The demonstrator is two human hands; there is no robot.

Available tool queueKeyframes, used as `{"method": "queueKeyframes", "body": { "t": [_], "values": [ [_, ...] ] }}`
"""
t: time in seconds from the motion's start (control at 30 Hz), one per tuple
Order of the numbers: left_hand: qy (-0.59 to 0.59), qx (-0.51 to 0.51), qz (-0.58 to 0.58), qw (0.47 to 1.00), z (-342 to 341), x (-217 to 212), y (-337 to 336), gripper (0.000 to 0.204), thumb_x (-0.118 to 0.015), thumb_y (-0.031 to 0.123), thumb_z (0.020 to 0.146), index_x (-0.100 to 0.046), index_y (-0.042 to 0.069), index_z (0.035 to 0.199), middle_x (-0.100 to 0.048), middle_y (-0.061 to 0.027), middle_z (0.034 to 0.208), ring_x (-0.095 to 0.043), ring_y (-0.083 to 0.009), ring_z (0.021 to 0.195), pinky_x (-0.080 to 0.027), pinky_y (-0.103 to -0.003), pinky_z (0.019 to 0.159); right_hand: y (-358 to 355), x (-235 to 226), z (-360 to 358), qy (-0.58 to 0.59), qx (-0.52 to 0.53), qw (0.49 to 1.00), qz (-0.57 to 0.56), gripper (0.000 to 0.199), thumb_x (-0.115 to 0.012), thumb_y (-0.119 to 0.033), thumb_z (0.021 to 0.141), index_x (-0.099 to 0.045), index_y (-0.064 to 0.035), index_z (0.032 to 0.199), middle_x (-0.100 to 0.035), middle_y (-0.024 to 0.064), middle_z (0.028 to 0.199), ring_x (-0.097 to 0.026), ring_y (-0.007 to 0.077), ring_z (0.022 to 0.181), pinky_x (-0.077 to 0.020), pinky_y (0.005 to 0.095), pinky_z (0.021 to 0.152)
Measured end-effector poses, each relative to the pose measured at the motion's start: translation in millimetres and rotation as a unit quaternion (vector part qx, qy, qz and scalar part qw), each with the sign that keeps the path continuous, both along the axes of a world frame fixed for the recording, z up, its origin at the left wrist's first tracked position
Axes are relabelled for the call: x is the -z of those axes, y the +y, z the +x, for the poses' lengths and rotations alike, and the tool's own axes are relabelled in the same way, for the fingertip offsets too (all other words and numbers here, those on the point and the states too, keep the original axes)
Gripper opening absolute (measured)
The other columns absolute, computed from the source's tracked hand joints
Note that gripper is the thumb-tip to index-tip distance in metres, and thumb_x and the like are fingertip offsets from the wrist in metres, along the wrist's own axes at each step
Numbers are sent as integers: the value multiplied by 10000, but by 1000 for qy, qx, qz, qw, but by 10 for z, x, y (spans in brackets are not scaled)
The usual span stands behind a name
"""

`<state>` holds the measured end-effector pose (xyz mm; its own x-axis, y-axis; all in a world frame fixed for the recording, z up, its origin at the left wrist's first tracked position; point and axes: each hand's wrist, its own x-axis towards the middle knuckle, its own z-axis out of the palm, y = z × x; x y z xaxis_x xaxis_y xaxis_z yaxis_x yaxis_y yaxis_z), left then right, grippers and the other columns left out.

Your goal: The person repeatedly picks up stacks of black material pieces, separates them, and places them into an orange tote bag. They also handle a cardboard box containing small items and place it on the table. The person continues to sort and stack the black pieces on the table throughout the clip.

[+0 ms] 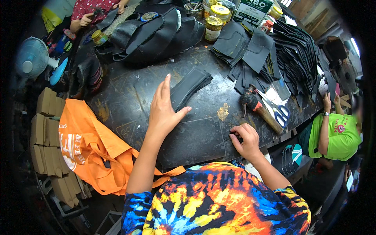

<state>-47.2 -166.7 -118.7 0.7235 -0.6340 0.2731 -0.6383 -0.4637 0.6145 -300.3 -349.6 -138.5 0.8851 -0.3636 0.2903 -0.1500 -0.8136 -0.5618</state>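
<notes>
My left hand (162,111) is at the near-left end of a stack of black leather-like strips (190,88). Its fingers stretch out and the thumb stands apart; I cannot tell whether the palm edge touches the strips. Near the table's front edge, my right hand (246,140) has its fingers curled together. A small dark spot shows at its fingertips, too small to name. Right of the strips lie a hammer (270,119) with a wooden handle and black-and-red wrapping, and scissors (280,113) with blue-and-white handles.
On the black worktable (192,145), a heap of black leather pieces (156,35) and glue jars (213,29) stand at the back. Cut black pieces (293,55) pile at the right. An orange bag (94,147) hangs at the left. A person in green (333,133) works at the right, another (92,13) far left.
</notes>
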Motion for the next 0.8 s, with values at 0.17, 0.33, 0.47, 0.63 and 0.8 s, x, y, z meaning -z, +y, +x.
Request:
{"method": "queueKeyframes", "body": {
  "t": [0.17,0.33,0.47,0.63,0.8],
  "values": [
    [76,-4,-68,995,8,62,223,1148,-921,256,656,-260,93,1581,-442,-233,1488,-518,-388,1308,-434,-475,1096,-4,-5,11,-1,0,1000,-5,162,-759,-85,784,-669,-88,919,-602,52,794,-617,253,736,-466,379,670],
    [88,0,-112,990,15,220,295,1162,-936,251,643,-268,84,1580,-437,-226,1501,-547,-383,1283,-457,-470,1076,-1,-3,11,-2,2,1000,-2,162,-758,-87,784,-665,-87,916,-602,54,789,-618,258,736,-466,381,669],
    [88,10,-135,987,29,297,296,1140,-936,245,641,-295,63,1567,-463,-231,1478,-544,-377,1289,-449,-465,1089,0,-2,9,2,5,1000,1,159,-754,-85,787,-664,-84,918,-599,56,790,-616,262,737,-465,383,670],
    [82,20,-135,987,44,304,301,1111,-936,236,635,-334,54,1552,-524,-232,1423,-547,-366,1291,-439,-463,1100,2,-4,10,4,6,1000,3,160,-753,-86,788,-666,-83,922,-600,61,800,-615,266,748,-463,387,675],
    [94,12,-125,988,35,297,298,1103,-933,238,636,-343,52,1549,-543,-234,1404,-551,-366,1286,-434,-459,1102,1,-16,12,8,6,1000,6,157,-750,-95,793,-669,-84,928,-605,61,807,-618,270,760,-464,389,679]
  ]
}}
